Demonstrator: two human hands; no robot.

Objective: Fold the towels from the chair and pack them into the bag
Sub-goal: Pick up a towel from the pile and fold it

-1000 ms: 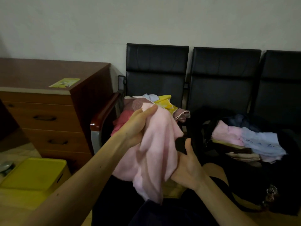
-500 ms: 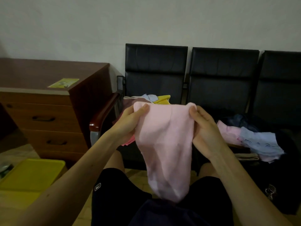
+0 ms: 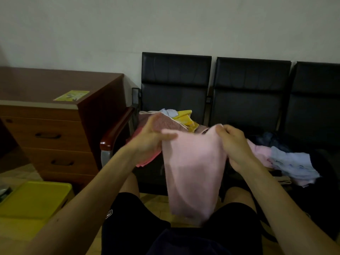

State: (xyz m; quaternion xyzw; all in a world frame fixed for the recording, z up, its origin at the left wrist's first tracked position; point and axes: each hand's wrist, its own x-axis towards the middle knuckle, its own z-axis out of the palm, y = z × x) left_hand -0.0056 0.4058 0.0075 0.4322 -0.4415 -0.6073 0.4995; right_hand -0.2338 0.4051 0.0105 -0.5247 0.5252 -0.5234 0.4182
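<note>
Left hand [image 3: 149, 140] and right hand [image 3: 237, 144] each have a grip pinched on a top corner of the pink towel [image 3: 193, 172], hanging above the lap. If either pinch slips, it'll sag and fold crooked.

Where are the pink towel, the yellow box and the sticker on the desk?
pink towel [image 3: 193, 172], head view, middle of the hanging cloth.
yellow box [image 3: 35, 199], head view, its flat top.
sticker [image 3: 71, 95], head view, its centre.

I pinch the pink towel [image 3: 193, 172] by its top corners, left hand [image 3: 147, 142] blurred, seemingly gripping, right hand [image 3: 233, 144] too.
</note>
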